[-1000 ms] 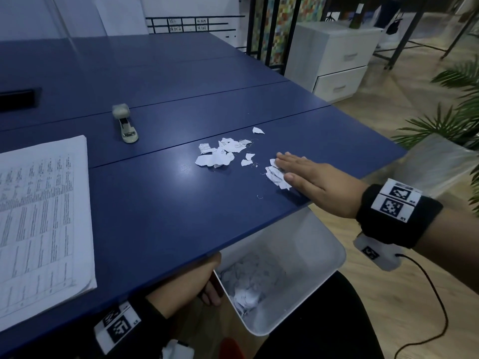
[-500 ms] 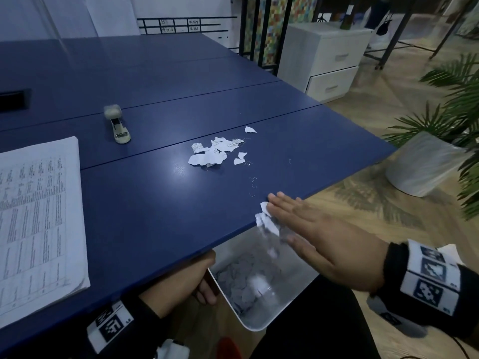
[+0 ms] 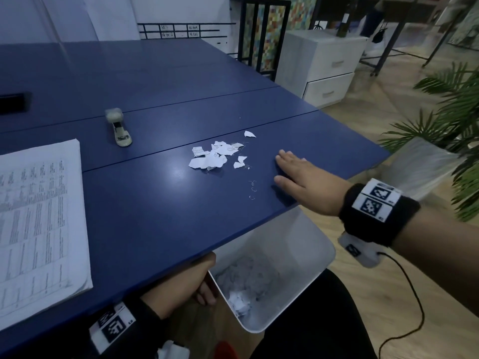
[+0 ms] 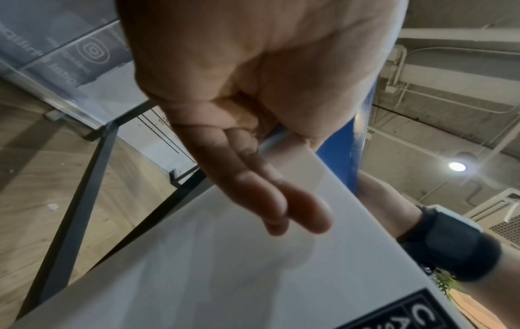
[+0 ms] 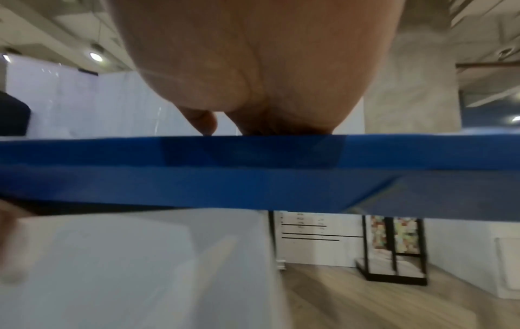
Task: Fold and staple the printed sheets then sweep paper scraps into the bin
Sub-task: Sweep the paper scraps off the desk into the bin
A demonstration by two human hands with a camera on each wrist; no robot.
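Note:
A pile of torn paper scraps (image 3: pixel 215 156) lies on the blue table (image 3: pixel 155 216), with one stray scrap (image 3: pixel 249 134) behind it and loose staples (image 3: pixel 252 189) in front. My right hand (image 3: pixel 293 172) lies flat and open on the table just right of the pile, holding nothing. Below the near edge, my left hand (image 3: pixel 191 283) grips the rim of the white bin (image 3: pixel 305 244), fingers (image 4: pixel 281 200) along its outer wall (image 4: pixel 253 278). Scraps lie inside the bin. The stack of printed sheets (image 3: pixel 39 224) rests at the left, and the stapler (image 3: pixel 119 128) behind it.
A white drawer cabinet (image 3: pixel 324 68) stands beyond the table's far right corner. A potted palm (image 3: pixel 445 130) is on the floor to the right. A cable (image 3: pixel 409 307) hangs from my right wrist. The table edge (image 5: pixel 253 167) fills the right wrist view.
My right hand swept a few scraps off the near edge into the bin, then came back onto the table beside the remaining pile. My left hand kept holding the bin.

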